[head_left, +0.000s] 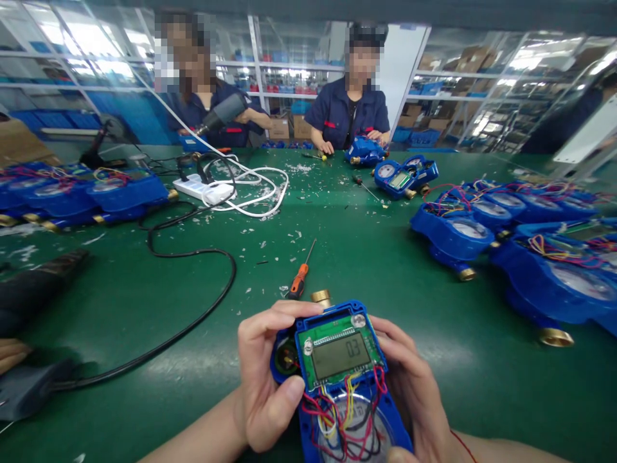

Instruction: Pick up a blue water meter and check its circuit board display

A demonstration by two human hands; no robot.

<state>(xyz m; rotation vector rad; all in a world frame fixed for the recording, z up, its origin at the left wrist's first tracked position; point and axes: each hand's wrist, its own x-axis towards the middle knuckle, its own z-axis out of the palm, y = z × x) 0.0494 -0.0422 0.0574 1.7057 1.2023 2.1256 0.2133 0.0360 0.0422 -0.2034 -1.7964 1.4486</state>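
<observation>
A blue water meter (295, 411) with its cover off is held between both my hands, low in the middle of the view. Its green circuit board carries a display (341, 355) that reads about 0.3. Red, yellow, white and black wires (349, 411) loop loosely over the round dial below. My left hand (270, 373) wraps the left side, thumb near the board's lower corner. Along the right side, my right hand (414, 379) grips with its fingers behind the casing. A brass fitting (321, 298) sticks out at the top. Just beyond lies an orange-handled screwdriver (299, 280).
Open blue meters with loose wires stand at right (453, 235) and left (120, 193). A power strip (205, 191) with a white cord and a black cable (231, 270) cross the green table (337, 251). Two co-workers sit opposite; another person's hand (12, 354) shows at far left.
</observation>
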